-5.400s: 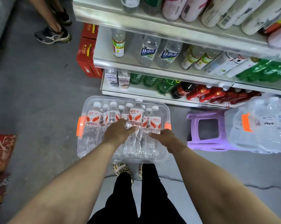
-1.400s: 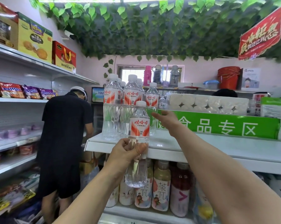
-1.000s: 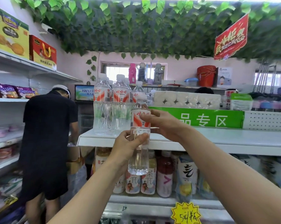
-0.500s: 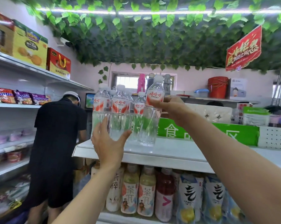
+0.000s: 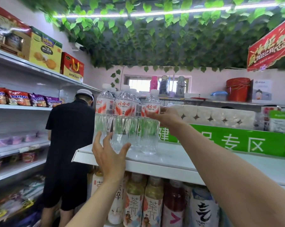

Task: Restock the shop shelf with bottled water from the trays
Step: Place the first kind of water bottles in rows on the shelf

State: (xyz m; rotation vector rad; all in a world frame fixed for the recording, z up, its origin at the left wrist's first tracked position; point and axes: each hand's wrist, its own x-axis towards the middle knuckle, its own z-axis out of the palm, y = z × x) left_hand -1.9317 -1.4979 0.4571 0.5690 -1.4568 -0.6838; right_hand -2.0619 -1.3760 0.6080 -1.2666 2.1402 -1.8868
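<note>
On the white shelf (image 5: 171, 159), my right hand (image 5: 168, 117) grips the end water bottle (image 5: 150, 130) by its label; before the shelf's edge my left hand (image 5: 109, 154) hovers, fingers spread.

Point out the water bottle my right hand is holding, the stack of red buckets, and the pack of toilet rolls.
rightmost water bottle (image 5: 150, 107): head view, on its red and white label.
stack of red buckets (image 5: 237, 91): head view, on the outer bucket's wall.
pack of toilet rolls (image 5: 212, 115): head view, on the pack's front.
</note>
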